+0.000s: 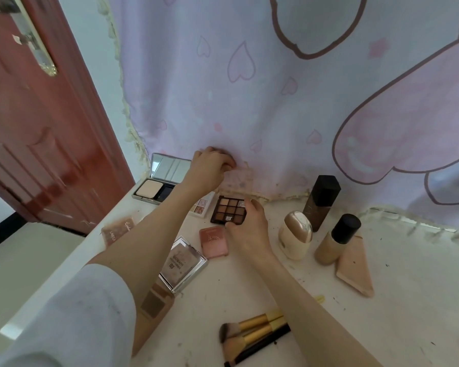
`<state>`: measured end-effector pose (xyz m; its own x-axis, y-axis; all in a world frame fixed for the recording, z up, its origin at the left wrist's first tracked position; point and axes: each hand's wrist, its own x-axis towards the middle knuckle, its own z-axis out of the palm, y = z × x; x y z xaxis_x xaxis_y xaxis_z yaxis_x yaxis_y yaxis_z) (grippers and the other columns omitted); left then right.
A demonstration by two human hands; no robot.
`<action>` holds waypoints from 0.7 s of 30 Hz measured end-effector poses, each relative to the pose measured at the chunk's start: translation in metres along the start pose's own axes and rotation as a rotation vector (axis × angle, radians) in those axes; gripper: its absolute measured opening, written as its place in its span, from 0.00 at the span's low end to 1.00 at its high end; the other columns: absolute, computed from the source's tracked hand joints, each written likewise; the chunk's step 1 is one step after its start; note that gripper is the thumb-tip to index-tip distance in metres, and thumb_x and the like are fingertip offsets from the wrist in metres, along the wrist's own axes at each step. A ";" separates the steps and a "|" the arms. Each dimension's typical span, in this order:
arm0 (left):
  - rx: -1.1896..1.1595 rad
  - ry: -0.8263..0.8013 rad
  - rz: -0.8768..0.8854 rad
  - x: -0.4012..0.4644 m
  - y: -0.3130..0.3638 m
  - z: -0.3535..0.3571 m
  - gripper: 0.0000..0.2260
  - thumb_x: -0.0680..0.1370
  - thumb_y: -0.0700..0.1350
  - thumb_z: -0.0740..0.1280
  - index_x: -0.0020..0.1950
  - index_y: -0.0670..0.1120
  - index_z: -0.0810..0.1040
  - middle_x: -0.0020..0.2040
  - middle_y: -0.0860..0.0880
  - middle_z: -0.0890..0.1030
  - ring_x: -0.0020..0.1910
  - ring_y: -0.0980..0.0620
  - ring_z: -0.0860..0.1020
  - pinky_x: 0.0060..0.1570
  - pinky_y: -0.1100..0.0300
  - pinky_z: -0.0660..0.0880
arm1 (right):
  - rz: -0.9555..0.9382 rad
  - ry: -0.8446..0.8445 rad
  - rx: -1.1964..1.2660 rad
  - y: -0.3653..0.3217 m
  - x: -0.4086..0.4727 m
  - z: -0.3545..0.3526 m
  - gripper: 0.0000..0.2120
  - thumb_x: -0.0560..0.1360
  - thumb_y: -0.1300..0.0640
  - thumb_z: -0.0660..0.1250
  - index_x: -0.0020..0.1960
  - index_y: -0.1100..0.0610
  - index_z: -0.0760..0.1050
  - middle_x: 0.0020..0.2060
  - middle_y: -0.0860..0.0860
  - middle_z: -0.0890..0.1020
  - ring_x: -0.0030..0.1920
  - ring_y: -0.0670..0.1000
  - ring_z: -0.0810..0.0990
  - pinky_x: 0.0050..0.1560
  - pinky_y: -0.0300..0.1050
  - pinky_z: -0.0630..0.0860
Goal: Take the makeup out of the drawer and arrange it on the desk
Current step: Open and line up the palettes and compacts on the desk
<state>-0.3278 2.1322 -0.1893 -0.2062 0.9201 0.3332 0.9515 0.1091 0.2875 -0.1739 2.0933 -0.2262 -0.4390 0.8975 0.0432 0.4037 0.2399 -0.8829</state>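
Right hand [245, 229] pinches open eyeshadow palette [229, 210]: 9 brown pans.

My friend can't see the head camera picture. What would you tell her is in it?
Two hands reach over a white desk covered in makeup: the right hand pinches a brown eyeshadow palette, and the left hand grips its clear lid by a pink curtain.

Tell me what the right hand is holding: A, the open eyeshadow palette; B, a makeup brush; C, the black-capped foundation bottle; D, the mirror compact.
A: the right hand pinches the near right corner of the eyeshadow palette, while the brushes, the bottle and the compact lie untouched by it.
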 end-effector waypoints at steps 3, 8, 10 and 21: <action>-0.004 0.016 -0.009 0.001 0.001 0.003 0.12 0.78 0.40 0.60 0.53 0.48 0.82 0.56 0.51 0.81 0.59 0.47 0.69 0.48 0.57 0.56 | -0.015 -0.030 -0.042 0.002 0.000 0.000 0.28 0.69 0.70 0.63 0.67 0.56 0.68 0.64 0.54 0.69 0.64 0.54 0.68 0.67 0.44 0.64; -0.105 0.117 -0.034 -0.001 0.003 0.005 0.09 0.76 0.36 0.62 0.50 0.42 0.82 0.52 0.47 0.82 0.57 0.45 0.73 0.55 0.55 0.65 | -0.032 -0.013 -0.130 0.008 0.003 0.007 0.29 0.72 0.67 0.64 0.71 0.55 0.61 0.68 0.53 0.65 0.66 0.55 0.64 0.64 0.40 0.60; -0.169 0.134 -0.049 -0.005 0.003 0.004 0.08 0.75 0.35 0.63 0.49 0.39 0.82 0.53 0.44 0.81 0.55 0.45 0.75 0.54 0.55 0.70 | -0.035 -0.008 -0.176 0.011 0.005 0.010 0.30 0.73 0.64 0.64 0.72 0.56 0.60 0.69 0.53 0.65 0.65 0.55 0.63 0.65 0.41 0.59; 0.076 0.043 0.035 -0.020 0.001 -0.003 0.12 0.79 0.44 0.61 0.60 0.47 0.79 0.63 0.51 0.76 0.65 0.46 0.67 0.54 0.52 0.65 | -0.070 0.034 -0.541 0.021 0.006 0.012 0.28 0.77 0.49 0.59 0.73 0.56 0.57 0.70 0.50 0.66 0.71 0.53 0.58 0.66 0.51 0.54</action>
<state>-0.3231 2.1127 -0.1930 -0.1805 0.9069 0.3806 0.9726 0.1070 0.2062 -0.1773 2.0989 -0.2505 -0.4568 0.8820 0.1158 0.7338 0.4472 -0.5114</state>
